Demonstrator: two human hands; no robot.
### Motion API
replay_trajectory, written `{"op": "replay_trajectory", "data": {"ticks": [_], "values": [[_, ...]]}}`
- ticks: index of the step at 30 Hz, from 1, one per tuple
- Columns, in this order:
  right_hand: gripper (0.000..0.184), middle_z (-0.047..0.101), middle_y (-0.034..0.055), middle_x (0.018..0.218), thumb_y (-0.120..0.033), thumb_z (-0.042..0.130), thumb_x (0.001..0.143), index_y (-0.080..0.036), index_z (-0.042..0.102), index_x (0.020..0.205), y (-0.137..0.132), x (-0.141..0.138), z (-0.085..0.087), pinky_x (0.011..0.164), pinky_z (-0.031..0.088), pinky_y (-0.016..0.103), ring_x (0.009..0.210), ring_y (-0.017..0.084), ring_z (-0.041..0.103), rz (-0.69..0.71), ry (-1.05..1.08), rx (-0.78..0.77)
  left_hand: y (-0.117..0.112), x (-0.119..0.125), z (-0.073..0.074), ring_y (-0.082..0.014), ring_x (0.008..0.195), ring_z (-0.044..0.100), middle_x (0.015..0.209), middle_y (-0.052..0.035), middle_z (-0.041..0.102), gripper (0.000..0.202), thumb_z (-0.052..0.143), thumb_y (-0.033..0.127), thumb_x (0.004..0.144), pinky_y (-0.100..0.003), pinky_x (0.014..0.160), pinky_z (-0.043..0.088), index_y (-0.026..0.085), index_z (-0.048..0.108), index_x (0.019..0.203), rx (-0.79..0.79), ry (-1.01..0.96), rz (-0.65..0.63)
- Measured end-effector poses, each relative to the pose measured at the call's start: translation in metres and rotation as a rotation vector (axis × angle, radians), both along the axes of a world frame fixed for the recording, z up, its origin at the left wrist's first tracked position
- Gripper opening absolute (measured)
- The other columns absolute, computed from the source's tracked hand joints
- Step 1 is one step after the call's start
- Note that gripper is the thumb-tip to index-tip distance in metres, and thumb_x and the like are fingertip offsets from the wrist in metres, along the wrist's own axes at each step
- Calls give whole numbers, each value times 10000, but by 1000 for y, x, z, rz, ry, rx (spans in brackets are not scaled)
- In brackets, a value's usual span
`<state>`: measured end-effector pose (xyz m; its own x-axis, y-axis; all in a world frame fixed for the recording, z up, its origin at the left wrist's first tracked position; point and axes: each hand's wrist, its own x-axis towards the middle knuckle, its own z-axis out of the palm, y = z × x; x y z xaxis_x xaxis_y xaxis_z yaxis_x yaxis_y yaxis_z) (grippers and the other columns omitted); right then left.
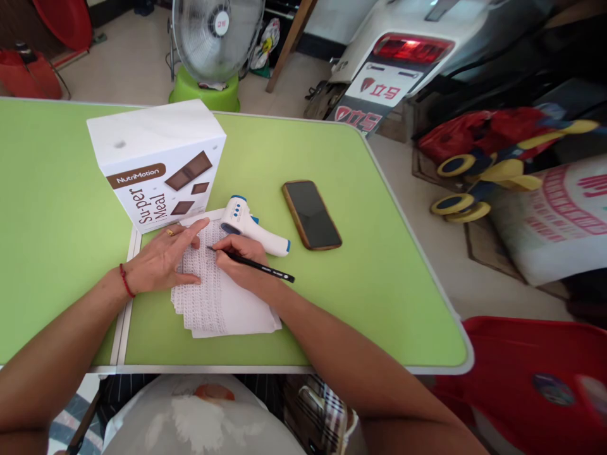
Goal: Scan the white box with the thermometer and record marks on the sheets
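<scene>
Sheets of paper (246, 308) lie on the green table, their left part covered with rows of small handwriting. My right hand (241, 256) is closed around a black pen (265, 267), its tip on or just above the upper part of the page. Spread over the left edge of the sheets is my left hand (164, 256), fingers apart, with a ring and a red bracelet at the wrist. Just beyond the right hand, partly over the paper's top edge, lies a white and blue infrared thermometer (253, 232).
A white NutriMotion box (161, 145) stands behind my left hand. To the right lies a smartphone (313, 215) in a brown case. Past the table (398, 303) are a fan (218, 38), a white scooter (398, 63) and a red plastic chair (516, 360).
</scene>
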<state>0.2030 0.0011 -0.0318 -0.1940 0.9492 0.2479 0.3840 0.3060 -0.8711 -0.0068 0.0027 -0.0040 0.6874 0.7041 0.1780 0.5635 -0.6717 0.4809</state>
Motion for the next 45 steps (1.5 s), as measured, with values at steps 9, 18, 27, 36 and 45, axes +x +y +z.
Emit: {"op": "replay_trajectory", "data": {"ticks": [9, 18, 27, 36, 45], "values": [[134, 692, -10, 643, -140, 574, 678, -214, 679, 716, 2, 3, 1, 548, 494, 255, 559, 126, 609, 31, -45, -29, 0, 0, 0, -304, 1085, 521, 1134, -80, 586, 1165, 845, 290, 710, -466, 950, 464, 262, 18, 1529, -6, 10, 5], [110, 662, -22, 593, -132, 577, 645, -210, 653, 658, 3, 5, 7, 529, 456, 250, 541, 122, 582, 34, -63, -67, 1, -1, -1, -300, 1077, 518, 1135, -87, 590, 1155, 843, 311, 717, -453, 942, 468, 252, 25, 1529, 8, -1, -4], [104, 643, -27, 587, -124, 581, 653, -206, 641, 677, 2, 5, 7, 532, 451, 249, 535, 118, 569, 54, -72, -100, 0, -1, -1, -306, 1081, 517, 1133, -86, 589, 1165, 845, 318, 713, -460, 939, 472, 261, 16, 1530, 4, -4, -2], [85, 644, -28, 586, -142, 560, 662, -206, 613, 679, 1, 4, 3, 509, 432, 240, 514, 111, 556, 67, -28, -48, 1, -1, -1, -312, 1079, 534, 1139, -82, 585, 1176, 840, 343, 717, -460, 944, 466, 290, -7, 1531, -8, 6, 4], [122, 637, -14, 603, -125, 530, 729, -206, 622, 717, 2, 8, 4, 528, 432, 241, 525, 108, 546, 106, -93, 325, 0, 0, 1, -308, 1058, 538, 1109, -75, 587, 1201, 859, 290, 694, -450, 936, 471, 289, -2, 1531, 1, -9, 8]]}}
